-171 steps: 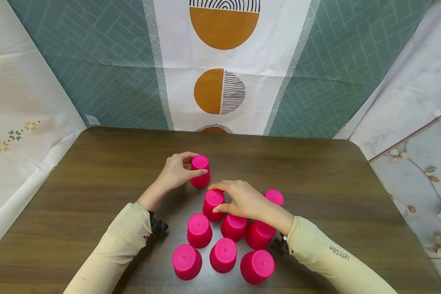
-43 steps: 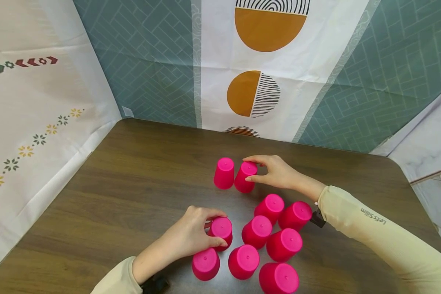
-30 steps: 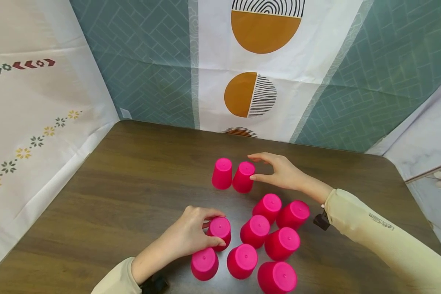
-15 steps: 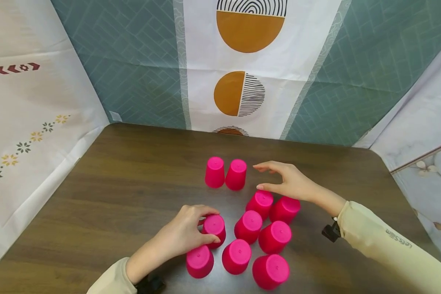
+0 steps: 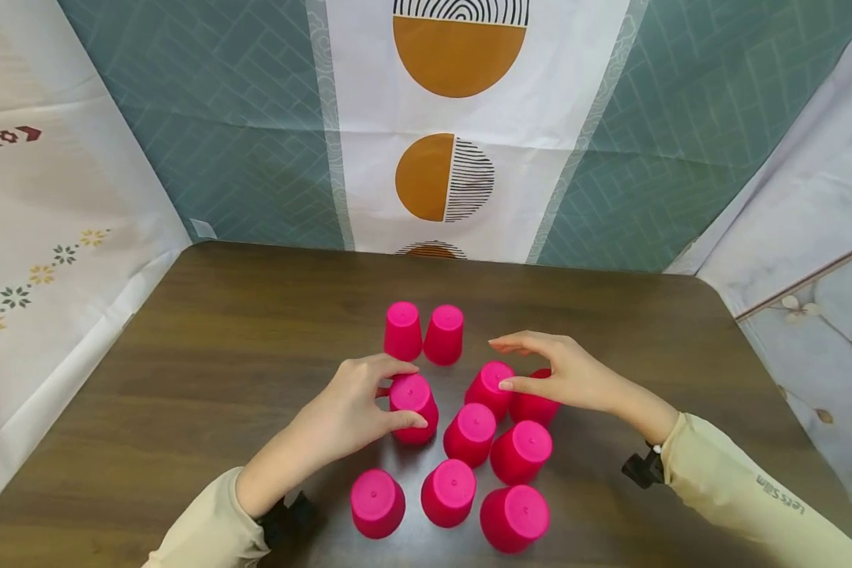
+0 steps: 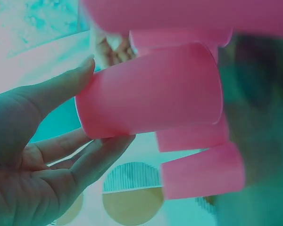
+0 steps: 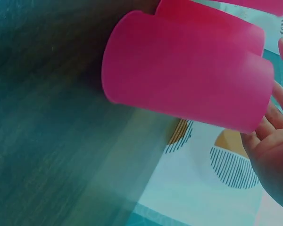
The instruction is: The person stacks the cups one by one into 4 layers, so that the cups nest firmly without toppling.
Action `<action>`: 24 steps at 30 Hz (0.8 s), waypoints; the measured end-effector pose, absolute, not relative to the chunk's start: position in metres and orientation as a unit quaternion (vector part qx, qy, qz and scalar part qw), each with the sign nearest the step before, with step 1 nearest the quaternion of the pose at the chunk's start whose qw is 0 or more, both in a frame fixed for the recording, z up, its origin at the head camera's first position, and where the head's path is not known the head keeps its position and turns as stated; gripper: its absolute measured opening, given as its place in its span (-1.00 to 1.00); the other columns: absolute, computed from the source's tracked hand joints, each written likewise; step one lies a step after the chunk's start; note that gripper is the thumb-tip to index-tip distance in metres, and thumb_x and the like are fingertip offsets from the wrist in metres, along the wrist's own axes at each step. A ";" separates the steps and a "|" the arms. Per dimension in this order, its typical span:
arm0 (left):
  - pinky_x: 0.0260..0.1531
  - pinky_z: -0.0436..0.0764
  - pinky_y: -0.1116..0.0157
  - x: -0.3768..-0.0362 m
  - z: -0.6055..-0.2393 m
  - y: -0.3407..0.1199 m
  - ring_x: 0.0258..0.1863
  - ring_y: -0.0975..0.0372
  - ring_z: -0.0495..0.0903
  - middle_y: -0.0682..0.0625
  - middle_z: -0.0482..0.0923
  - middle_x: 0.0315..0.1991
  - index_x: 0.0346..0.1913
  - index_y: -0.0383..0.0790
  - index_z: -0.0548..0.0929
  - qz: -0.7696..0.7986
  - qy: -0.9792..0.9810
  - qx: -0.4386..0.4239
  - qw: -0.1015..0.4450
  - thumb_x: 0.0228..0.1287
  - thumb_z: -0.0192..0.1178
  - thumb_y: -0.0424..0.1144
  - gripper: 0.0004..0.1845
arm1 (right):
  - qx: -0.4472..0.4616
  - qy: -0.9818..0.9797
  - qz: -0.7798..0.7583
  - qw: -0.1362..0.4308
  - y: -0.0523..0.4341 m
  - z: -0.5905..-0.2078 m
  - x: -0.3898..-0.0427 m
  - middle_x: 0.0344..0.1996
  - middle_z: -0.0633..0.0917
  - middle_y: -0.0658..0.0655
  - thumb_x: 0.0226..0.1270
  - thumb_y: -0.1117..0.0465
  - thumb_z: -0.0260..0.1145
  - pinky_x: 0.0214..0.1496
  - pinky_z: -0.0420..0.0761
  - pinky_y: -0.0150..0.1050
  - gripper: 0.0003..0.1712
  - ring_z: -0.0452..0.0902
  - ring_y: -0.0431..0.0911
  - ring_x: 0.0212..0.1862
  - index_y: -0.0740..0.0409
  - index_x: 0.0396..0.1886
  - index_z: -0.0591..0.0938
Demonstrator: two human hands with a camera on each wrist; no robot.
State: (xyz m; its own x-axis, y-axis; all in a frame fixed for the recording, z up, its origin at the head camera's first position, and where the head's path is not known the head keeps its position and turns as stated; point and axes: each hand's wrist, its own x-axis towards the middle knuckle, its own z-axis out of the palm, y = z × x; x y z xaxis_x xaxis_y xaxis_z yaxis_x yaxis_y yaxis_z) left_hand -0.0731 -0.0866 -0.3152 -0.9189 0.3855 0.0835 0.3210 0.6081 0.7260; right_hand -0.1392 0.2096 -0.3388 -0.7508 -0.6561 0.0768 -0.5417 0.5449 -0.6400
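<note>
Pink cups stand upside down on the brown wooden table. My left hand grips one cup between thumb and fingers; the left wrist view shows this held cup from the side. My right hand is spread over the right part of the group, thumb tip overlapping the edge of another cup and fingers reaching past its top. A further cup sits partly hidden under the right hand. In the right wrist view, a large cup covers part of the fingers.
Two cups, a left one and a right one, stand side by side at the back. Nearer stand several more, among them a front left cup and a front right cup. Patterned cloth hangs behind the table.
The right hand has let go of the second back cup, then moved right and nearer. The left hand has moved its cup from beside the front left cup toward the back pair.
</note>
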 end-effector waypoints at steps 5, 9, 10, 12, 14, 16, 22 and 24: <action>-0.31 0.63 0.38 -0.087 -0.300 -0.083 -0.25 0.23 0.57 -0.02 0.58 -0.15 -0.04 -0.27 0.63 0.386 0.894 0.226 -0.018 -0.19 0.52 -0.20 -0.45 | -0.354 0.873 -0.326 0.080 0.207 -0.336 -0.134 0.10 0.57 0.01 0.07 0.09 0.45 0.01 0.58 -0.08 -0.34 0.51 -0.03 0.09 0.03 0.20 0.48; -0.35 0.63 0.37 -0.097 -0.293 -0.078 -0.26 0.23 0.57 -0.03 0.59 -0.18 -0.09 -0.28 0.63 0.399 0.880 0.246 -0.081 -0.19 0.52 -0.25 -0.51 | -0.375 0.868 -0.320 0.063 0.204 -0.339 -0.131 0.08 0.58 0.01 0.04 0.16 0.47 -0.01 0.60 -0.11 -0.36 0.52 -0.07 0.09 0.08 0.17 0.50; -0.34 0.64 0.37 -0.099 -0.292 -0.077 -0.24 0.22 0.58 -0.03 0.59 -0.18 -0.10 -0.28 0.63 0.405 0.875 0.249 -0.094 -0.19 0.51 -0.26 -0.51 | -0.379 0.866 -0.320 0.058 0.203 -0.340 -0.130 0.07 0.58 0.02 0.03 0.17 0.47 -0.02 0.60 -0.11 -0.36 0.52 -0.09 0.09 0.08 0.17 0.50; -0.32 0.65 0.36 -0.102 -0.290 -0.074 -0.23 0.22 0.60 -0.02 0.61 -0.18 -0.09 -0.28 0.63 0.423 0.863 0.252 -0.113 -0.19 0.51 -0.27 -0.51 | -0.385 0.865 -0.319 0.049 0.203 -0.341 -0.129 0.06 0.59 0.00 0.02 0.18 0.48 -0.03 0.61 -0.09 -0.36 0.52 -0.11 0.09 0.11 0.16 0.51; -0.31 0.65 0.37 -0.106 -0.290 -0.071 -0.23 0.23 0.61 -0.01 0.62 -0.18 -0.08 -0.27 0.63 0.430 0.857 0.254 -0.126 -0.18 0.51 -0.27 -0.51 | -0.386 0.864 -0.320 0.045 0.202 -0.342 -0.129 0.06 0.59 0.01 0.02 0.18 0.48 -0.04 0.61 -0.09 -0.36 0.52 -0.10 0.08 0.12 0.16 0.51; -0.29 0.64 0.37 -0.111 -0.289 -0.068 -0.23 0.23 0.62 0.00 0.63 -0.17 -0.08 -0.26 0.63 0.435 0.853 0.255 -0.134 -0.18 0.51 -0.26 -0.50 | -0.383 0.865 -0.320 0.043 0.202 -0.343 -0.129 0.06 0.58 0.01 0.02 0.18 0.48 -0.03 0.61 -0.07 -0.36 0.52 -0.10 0.09 0.11 0.16 0.51; -0.24 0.65 0.34 -0.128 -0.285 -0.055 -0.24 0.23 0.65 -0.02 0.65 -0.18 -0.06 -0.28 0.61 0.467 0.836 0.259 -0.125 -0.13 0.49 -0.27 -0.52 | -0.381 0.868 -0.316 0.041 0.197 -0.343 -0.127 0.08 0.57 0.03 -0.02 0.17 0.50 -0.13 0.65 -0.20 -0.34 0.50 -0.09 0.11 0.10 0.15 0.53; -0.23 0.65 0.34 -0.134 -0.285 -0.051 -0.23 0.22 0.66 -0.04 0.65 -0.17 -0.05 -0.29 0.60 0.488 0.824 0.263 -0.116 -0.11 0.47 -0.29 -0.52 | -0.383 0.870 -0.309 0.044 0.196 -0.344 -0.126 0.08 0.57 0.05 -0.03 0.18 0.51 -0.15 0.65 -0.24 -0.34 0.50 -0.07 0.12 0.12 0.15 0.53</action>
